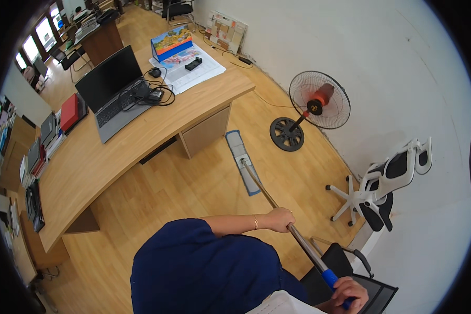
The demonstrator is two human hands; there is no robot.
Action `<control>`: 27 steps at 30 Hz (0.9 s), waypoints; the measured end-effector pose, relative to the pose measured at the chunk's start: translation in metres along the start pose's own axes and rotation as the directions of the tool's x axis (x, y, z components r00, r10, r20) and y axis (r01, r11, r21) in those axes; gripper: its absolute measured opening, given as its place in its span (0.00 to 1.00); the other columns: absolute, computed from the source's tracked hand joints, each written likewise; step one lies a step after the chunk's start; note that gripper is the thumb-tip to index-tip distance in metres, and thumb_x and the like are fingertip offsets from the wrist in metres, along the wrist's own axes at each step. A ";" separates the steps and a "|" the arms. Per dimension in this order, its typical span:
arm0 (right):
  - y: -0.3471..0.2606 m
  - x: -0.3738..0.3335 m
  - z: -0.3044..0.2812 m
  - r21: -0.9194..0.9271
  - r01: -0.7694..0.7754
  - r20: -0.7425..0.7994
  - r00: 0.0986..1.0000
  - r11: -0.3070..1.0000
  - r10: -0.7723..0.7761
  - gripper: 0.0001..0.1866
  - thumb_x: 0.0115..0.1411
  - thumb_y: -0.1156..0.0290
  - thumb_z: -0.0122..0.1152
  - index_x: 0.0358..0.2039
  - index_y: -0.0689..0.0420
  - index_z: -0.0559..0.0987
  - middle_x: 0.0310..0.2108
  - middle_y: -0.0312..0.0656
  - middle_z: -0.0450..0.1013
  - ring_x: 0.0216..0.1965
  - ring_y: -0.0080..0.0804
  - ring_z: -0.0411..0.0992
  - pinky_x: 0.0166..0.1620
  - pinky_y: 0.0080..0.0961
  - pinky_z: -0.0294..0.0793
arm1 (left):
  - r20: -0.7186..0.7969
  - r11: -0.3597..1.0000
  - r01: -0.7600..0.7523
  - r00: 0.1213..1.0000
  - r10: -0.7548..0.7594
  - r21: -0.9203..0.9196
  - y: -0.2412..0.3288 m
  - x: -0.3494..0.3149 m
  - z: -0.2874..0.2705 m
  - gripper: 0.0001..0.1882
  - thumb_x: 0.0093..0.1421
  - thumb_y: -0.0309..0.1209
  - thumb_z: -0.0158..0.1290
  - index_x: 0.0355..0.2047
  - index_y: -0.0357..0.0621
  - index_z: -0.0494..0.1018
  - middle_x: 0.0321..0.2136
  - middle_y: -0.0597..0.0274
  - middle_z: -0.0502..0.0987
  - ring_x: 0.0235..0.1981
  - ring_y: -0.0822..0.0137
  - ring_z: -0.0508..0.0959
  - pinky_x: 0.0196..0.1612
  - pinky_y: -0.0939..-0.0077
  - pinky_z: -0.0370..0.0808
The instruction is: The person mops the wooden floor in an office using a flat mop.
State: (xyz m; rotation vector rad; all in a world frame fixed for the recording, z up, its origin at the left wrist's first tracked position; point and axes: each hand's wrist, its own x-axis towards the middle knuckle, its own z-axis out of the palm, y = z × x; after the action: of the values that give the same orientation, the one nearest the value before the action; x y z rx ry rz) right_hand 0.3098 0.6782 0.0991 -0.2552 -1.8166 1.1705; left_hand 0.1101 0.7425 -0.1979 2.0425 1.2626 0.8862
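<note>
A flat mop (237,144) with a long blue-edged grey pad lies on the wooden floor between the desk and the fan. Its metal pole slants from the pad back toward me at the lower right. Partway along the pole my left hand (279,219) is wrapped round it, a thin bracelet on that wrist. My right hand (349,294) grips the blue handle (329,279) at the pole's upper end. Both hands are closed on the same mop.
To the left curves a wooden desk (157,137) with a laptop (121,94), cables and a desk calendar (171,44). A standing fan (314,107) is by the wall. A white-framed swivel chair (382,193) stands right; a black chair (336,260) is close to my right hand.
</note>
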 end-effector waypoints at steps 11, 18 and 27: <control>0.038 0.007 0.005 0.325 0.177 0.155 0.959 0.929 -0.237 0.18 0.57 0.62 0.48 0.25 0.65 0.77 0.11 0.41 0.68 0.13 0.30 0.66 0.25 0.25 0.69 | 0.121 0.998 -0.061 0.991 0.064 -0.033 -0.030 -0.010 -0.018 0.19 0.46 0.42 0.56 0.10 0.45 0.65 0.14 0.52 0.69 0.20 0.47 0.71 0.22 0.55 0.65; 0.006 -0.047 0.011 0.279 0.014 0.262 0.961 0.960 -0.090 0.15 0.51 0.68 0.48 0.26 0.68 0.79 0.12 0.44 0.67 0.14 0.34 0.65 0.25 0.26 0.67 | 0.132 0.998 -0.040 0.990 0.045 -0.040 -0.008 -0.029 0.010 0.20 0.47 0.37 0.56 0.07 0.45 0.62 0.11 0.52 0.67 0.18 0.49 0.70 0.21 0.58 0.66; -0.089 -0.163 -0.047 0.153 -0.101 0.144 0.986 0.983 0.079 0.13 0.45 0.72 0.48 0.24 0.68 0.79 0.13 0.44 0.67 0.14 0.35 0.64 0.28 0.27 0.66 | 0.117 0.962 -0.245 0.959 0.258 -0.118 0.101 -0.020 0.125 0.19 0.48 0.32 0.56 0.08 0.43 0.60 0.11 0.53 0.65 0.16 0.50 0.68 0.21 0.59 0.65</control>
State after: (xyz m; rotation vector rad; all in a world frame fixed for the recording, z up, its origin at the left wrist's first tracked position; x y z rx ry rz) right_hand 0.4617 0.5637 0.0799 -0.1686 -1.8329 1.4207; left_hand 0.2544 0.6695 -0.2040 2.1714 0.8815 0.8925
